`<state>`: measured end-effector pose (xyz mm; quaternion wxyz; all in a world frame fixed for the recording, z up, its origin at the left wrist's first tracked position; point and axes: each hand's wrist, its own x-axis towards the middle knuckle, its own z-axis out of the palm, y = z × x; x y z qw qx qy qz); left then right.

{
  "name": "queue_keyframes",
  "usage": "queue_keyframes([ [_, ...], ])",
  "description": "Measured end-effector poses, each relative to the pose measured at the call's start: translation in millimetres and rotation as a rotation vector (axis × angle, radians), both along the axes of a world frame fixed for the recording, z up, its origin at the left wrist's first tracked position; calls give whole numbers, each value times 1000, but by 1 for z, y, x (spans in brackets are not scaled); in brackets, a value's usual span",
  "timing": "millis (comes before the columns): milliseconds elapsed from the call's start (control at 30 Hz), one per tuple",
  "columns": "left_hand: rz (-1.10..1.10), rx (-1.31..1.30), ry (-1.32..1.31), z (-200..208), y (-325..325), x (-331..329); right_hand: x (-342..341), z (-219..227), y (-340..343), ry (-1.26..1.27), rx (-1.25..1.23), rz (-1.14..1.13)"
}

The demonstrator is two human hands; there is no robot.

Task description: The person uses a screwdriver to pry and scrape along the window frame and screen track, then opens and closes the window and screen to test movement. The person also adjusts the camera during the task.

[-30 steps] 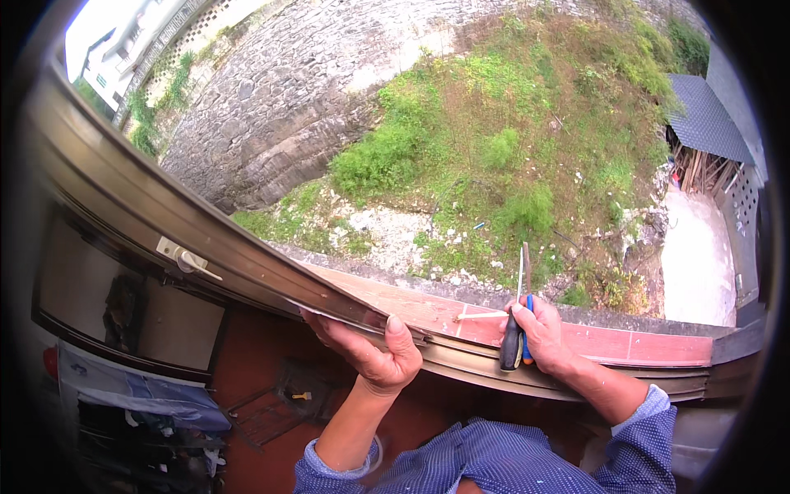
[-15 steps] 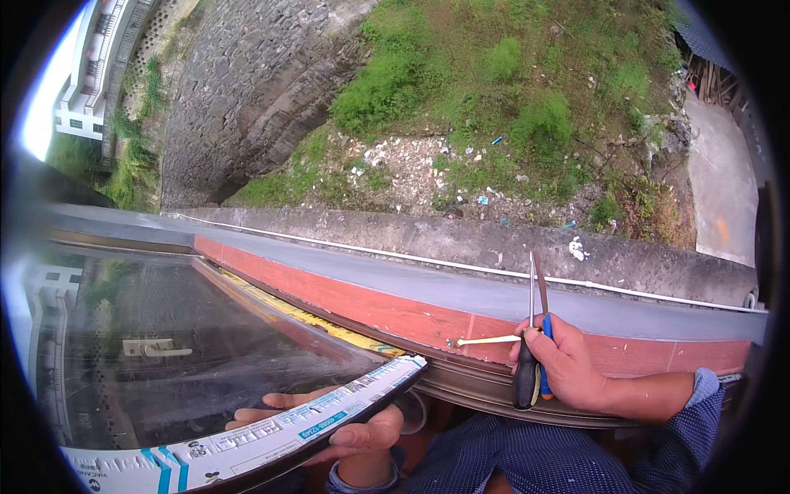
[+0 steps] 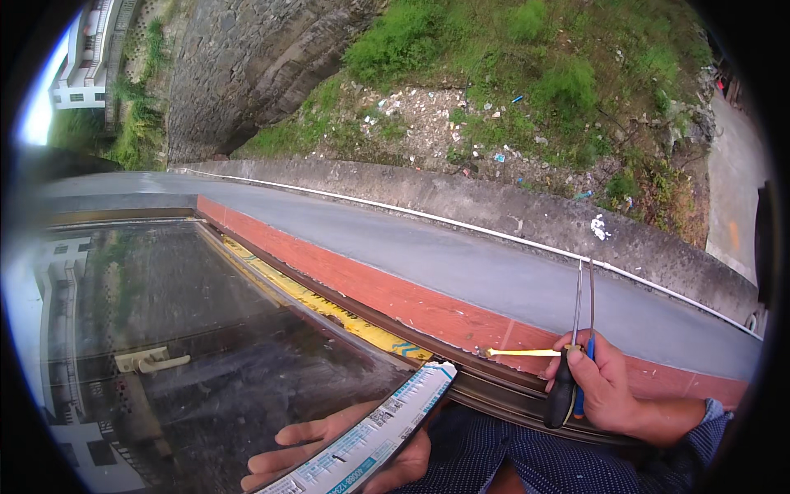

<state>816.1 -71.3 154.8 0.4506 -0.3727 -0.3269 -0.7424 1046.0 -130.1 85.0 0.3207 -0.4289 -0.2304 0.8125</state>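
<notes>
Hands: well apart; the left hand [image 3: 329, 426] is clamped round an edge of the window sash [image 3: 206, 305], fingers spread on the glass side; the right hand [image 3: 611, 385] is closed round a screwdriver [image 3: 562, 397] and a blue-handled tool [image 3: 580, 401].
Sash: fills the lower left, its dark glass full of reflections.
Grey ledge [image 3: 395, 226]: slants across outdoors, beyond the sash.
Red ledge [image 3: 370, 292]: narrow, bordering the grey one on the near side.
Brown rails [image 3: 502, 399]: near side of the red ledge, passing below the right hand.
Yellow strip [image 3: 329, 315]: between sash and red ledge.
White label [image 3: 391, 416]: blue-banded, along the gripped edge.
Screwdriver: black handle, shaft pointing outward.
Blue-handled tool: just beside it, nearly parallel.
Pale stick [image 3: 527, 352]: juts leftward from the right hand; its far end overlaps the red ledge, contact unclear.
</notes>
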Motion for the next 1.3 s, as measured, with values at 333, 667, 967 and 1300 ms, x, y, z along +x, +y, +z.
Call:
queue_keyframes([
  [333,7,15,-22,-3,0,2,4,3,-5,-61,125,41],
  [667,126,-427,83,-8,-36,1,9,0,-15,-147,338,133],
  [967,16,-975,670,-13,-132,-36,5,11,-11,-70,342,120],
  [1300,-760,-1498,448,-47,-115,32,4,14,8,-10,555,442],
])
